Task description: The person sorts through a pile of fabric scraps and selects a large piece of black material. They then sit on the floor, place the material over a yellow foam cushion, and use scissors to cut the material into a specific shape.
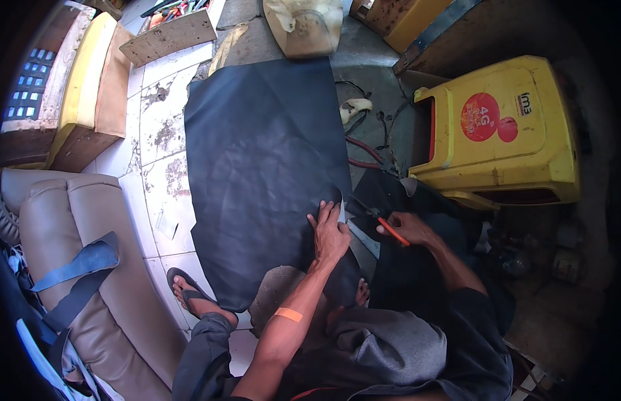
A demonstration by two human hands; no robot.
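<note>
A large sheet of black leather-like material (257,154) lies spread over the floor in front of me, slightly wrinkled. My left hand (330,232) is at its right edge, fingers on top and the edge bent up against them, baring a pale underside. The thumb is mostly hidden. In my right hand (414,229) is a pair of scissors (396,230) with orange handles. Their dark blades point up and left toward the sheet's edge, close to my left fingertips. More black material (417,274) lies beneath my right forearm.
A yellow plastic container (504,134) lies at the right. Brown padded upholstery (89,267) with a grey strap (89,260) on it fills the left. At the back stand a toolbox (173,37) and a translucent container (303,30). Cables (384,127) run near the sheet's right edge.
</note>
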